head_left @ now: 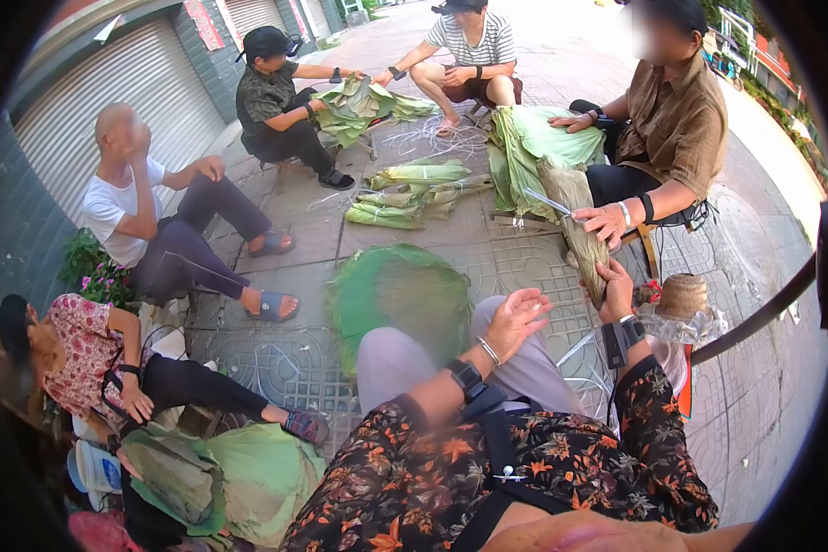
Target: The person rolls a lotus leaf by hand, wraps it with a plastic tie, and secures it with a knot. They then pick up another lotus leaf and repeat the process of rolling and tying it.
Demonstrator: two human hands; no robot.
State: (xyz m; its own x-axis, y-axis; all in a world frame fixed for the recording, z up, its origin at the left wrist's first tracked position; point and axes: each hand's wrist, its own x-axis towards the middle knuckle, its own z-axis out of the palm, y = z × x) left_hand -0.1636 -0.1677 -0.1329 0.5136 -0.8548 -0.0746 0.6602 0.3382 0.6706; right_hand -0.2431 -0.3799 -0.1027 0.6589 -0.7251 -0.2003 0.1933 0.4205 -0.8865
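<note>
My right hand point(615, 291) is closed around the lower end of a rolled bundle of dried lotus leaves point(574, 204), to the right of my knees. A co-worker's hand point(602, 224) rests on the same bundle higher up, by a white strip point(547, 201). My left hand point(519, 318) is raised over my knees, its fingers stretched out and nothing in it. Beyond my knees lies a round stack of large green lotus leaves point(359, 304) on the paving.
Tied leaf bundles point(386, 214) and loose white strips point(437, 138) lie on the ground ahead. Co-workers sit around, one with leaves point(354, 103) across the lap. At lower left are more leaves point(262, 469) and a white bucket point(97, 467). A straw hat point(683, 296) is at right.
</note>
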